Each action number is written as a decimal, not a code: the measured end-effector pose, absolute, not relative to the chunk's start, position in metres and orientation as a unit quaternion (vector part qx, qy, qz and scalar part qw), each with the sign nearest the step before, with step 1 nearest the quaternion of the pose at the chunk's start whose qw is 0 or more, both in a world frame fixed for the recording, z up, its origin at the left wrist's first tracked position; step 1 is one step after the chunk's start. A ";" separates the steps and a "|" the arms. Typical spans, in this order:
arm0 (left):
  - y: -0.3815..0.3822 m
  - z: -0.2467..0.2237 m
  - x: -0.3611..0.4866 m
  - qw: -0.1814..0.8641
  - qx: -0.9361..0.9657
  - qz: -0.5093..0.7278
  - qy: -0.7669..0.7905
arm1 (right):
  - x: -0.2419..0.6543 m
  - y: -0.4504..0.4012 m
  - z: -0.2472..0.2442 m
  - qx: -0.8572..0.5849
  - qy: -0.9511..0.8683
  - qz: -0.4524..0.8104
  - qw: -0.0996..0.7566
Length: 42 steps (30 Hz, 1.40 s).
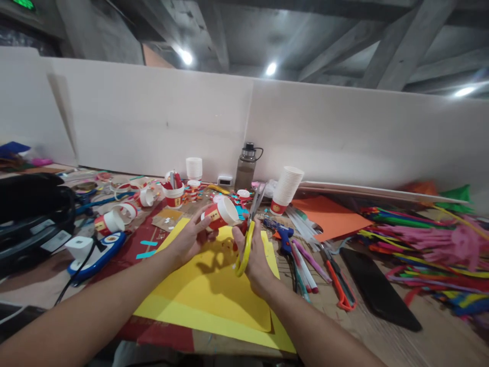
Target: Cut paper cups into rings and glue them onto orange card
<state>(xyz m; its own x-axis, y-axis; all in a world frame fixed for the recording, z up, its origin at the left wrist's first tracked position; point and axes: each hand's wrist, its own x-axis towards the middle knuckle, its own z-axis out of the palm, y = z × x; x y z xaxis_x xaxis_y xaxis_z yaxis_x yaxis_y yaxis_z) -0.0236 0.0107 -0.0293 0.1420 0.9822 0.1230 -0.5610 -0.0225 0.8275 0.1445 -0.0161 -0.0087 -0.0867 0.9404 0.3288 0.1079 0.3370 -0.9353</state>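
Our left hand grips a paper cup, our right hand yellow-handled scissors, whose blades could nick us if the cup slips.

Head view, forward and down, worktable close

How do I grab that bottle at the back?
I'd grip the bottle around its upper body, coming from the front. It stands upright with the white panel behind it, and craft pieces sit before its base, so staying high is probably safest. The loop on its lid, sticking out to the right, might work.
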 end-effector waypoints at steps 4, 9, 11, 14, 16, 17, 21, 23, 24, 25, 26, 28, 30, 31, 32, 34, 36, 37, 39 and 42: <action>0.018 -0.025 -0.030 0.605 0.372 0.653 0.264 | 0.149 -0.016 -0.002 -0.452 -0.650 0.363 0.492; 0.022 -0.018 -0.036 0.594 0.363 0.674 0.248 | 0.159 -0.006 0.000 -0.445 -0.673 0.371 0.461; 0.022 -0.016 -0.037 0.587 0.365 0.676 0.257 | 0.164 -0.001 0.001 -0.436 -0.692 0.347 0.459; 0.024 -0.013 -0.041 0.567 0.366 0.691 0.258 | 0.169 0.003 0.002 -0.438 -0.722 0.283 0.455; 0.026 -0.011 -0.044 0.554 0.362 0.706 0.252 | 0.170 0.003 0.005 -0.451 -0.736 0.236 0.446; 0.027 -0.010 -0.045 0.547 0.362 0.713 0.246 | 0.169 0.003 0.006 -0.456 -0.743 0.220 0.438; 0.035 -0.002 -0.051 0.511 0.372 0.740 0.228 | 0.166 0.000 0.008 -0.464 -0.774 0.206 0.379; 0.041 0.004 -0.052 0.496 0.374 0.748 0.234 | 0.166 0.000 0.008 -0.476 -0.785 0.200 0.343; 0.044 0.007 -0.051 0.489 0.377 0.750 0.237 | 0.166 0.000 0.009 -0.480 -0.789 0.195 0.330; 0.047 0.010 -0.049 0.482 0.383 0.751 0.240 | 0.166 0.000 0.009 -0.481 -0.793 0.192 0.320; 0.050 0.012 -0.047 0.476 0.390 0.750 0.242 | 0.167 0.001 0.009 -0.480 -0.797 0.193 0.311; 0.055 0.014 -0.041 0.468 0.406 0.745 0.246 | 0.169 0.001 0.011 -0.471 -0.804 0.203 0.301; 0.057 0.010 -0.035 0.461 0.416 0.744 0.246 | 0.170 0.002 0.012 -0.465 -0.806 0.210 0.300; 0.057 0.007 -0.033 0.461 0.420 0.743 0.242 | 0.170 0.002 0.012 -0.468 -0.805 0.209 0.299; 0.057 0.004 -0.032 0.464 0.424 0.741 0.236 | 0.170 0.003 0.012 -0.472 -0.805 0.206 0.295; 0.054 -0.003 -0.033 0.476 0.431 0.733 0.226 | 0.170 0.003 0.011 -0.481 -0.807 0.193 0.283; 0.052 -0.008 -0.036 0.483 0.433 0.728 0.222 | 0.168 0.002 0.010 -0.482 -0.813 0.181 0.272; 0.051 -0.009 -0.038 0.482 0.434 0.728 0.223 | 0.168 0.002 0.010 -0.478 -0.817 0.179 0.270; 0.050 -0.009 -0.041 0.473 0.442 0.729 0.223 | 0.167 0.001 0.010 -0.467 -0.822 0.180 0.272; 0.049 -0.007 -0.041 0.461 0.454 0.729 0.224 | 0.167 0.001 0.011 -0.461 -0.823 0.180 0.279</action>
<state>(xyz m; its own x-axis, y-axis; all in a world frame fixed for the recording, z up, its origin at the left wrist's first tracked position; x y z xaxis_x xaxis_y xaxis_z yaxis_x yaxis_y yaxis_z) -0.0407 0.0491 -0.0072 -0.1621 0.8752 0.4558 -0.4689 -0.4747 0.7448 0.1667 0.0011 0.0106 -0.4195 0.8589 0.2938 0.6582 0.5107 -0.5531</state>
